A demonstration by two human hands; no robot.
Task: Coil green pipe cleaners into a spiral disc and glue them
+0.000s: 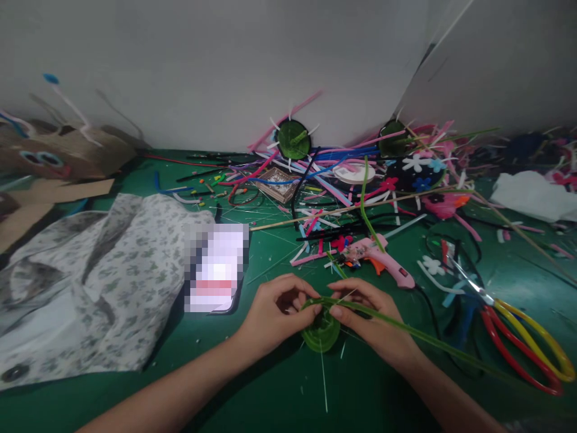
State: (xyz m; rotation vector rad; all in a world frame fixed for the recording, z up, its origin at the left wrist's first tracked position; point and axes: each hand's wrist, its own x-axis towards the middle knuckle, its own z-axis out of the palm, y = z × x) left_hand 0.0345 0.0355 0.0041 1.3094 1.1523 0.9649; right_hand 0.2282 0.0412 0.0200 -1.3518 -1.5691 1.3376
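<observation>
A green coil of pipe cleaner [322,338], round like a small disc or cup, sits low in the middle between my hands. My left hand [282,307] pinches its upper rim between thumb and fingers. Close beside it, my right hand [369,310] is closed on a long green pipe cleaner [433,338] that lies along the rim and trails off to the right. Thin glue-like strands hang about the coil. Just beyond my right hand lies a pink hot glue gun [383,258], with another green pipe cleaner [366,204] bent over it.
Scissors [500,313] with red and yellow handles lie at right. A phone [219,267] rests left, against patterned cloth [108,276]. Pipe cleaner scraps [320,174], a wooden stick [315,215] and a green disc [293,139] crowd the back. A cardboard figure [67,153] stands far left.
</observation>
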